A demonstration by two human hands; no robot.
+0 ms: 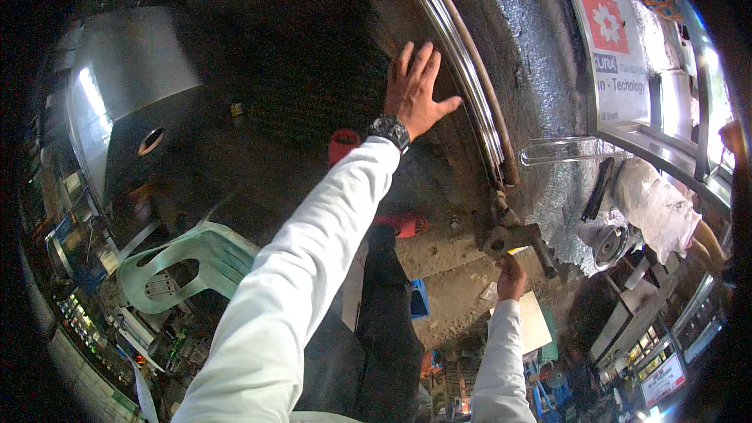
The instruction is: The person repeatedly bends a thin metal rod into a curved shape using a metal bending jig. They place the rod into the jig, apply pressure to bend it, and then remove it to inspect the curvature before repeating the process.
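My left hand (pixel 415 92), with a black watch at the wrist, reaches forward with its fingers spread and holds nothing. Beside its thumb runs a bundle of long shiny metal tubes (pixel 462 63), bordered by a brown rusty edge. At the near end of the tubes is a dark metal fitting (pixel 500 241) with a round hole and a thick side arm. My right hand (pixel 511 278) is closed just below this fitting, its fingers pressed together. A small yellow piece shows above its fingertips; whether the fingers grip it or the fitting, I cannot tell.
A pale green plastic chair (pixel 188 262) stands at the left. On the right, foil-like sheeting (pixel 548 110) covers the surface beside a metal frame (pixel 650 141). An angle grinder (pixel 609 247) lies near a white bag (pixel 654 207). Another person's arm (pixel 709 247) appears at the far right.
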